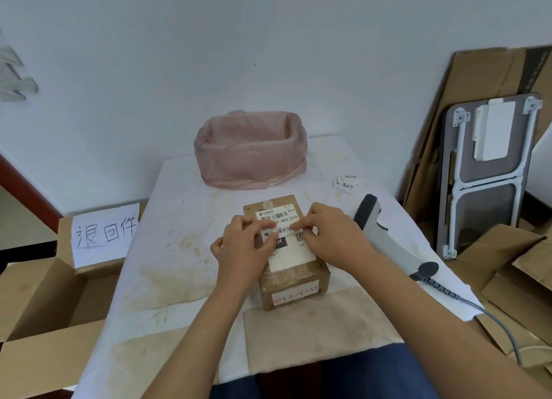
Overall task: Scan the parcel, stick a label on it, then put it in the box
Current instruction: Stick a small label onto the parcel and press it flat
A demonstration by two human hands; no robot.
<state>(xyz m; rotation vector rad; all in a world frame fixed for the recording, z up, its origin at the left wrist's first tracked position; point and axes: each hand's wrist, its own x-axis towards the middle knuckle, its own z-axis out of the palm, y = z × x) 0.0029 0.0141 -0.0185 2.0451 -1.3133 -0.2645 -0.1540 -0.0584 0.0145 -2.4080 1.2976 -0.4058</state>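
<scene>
White surface [185, 207], stained, against a pale wall: one parcel, two hands.
One brown parcel [294, 282] at centre; left hand [242, 246] and right hand [334, 234] press one small label [283, 229] onto its top. One scanner [385, 237] right; one open box [38, 291] left; one pink-lined bin [251, 150] behind.

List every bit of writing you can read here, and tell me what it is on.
"退回件": white paper sign on the open cardboard box.
"退回件": small label being pressed onto the parcel.
"9-A03-210": shipping label.
"退回件": spare labels on the table.
Red side print: blurred.
</scene>
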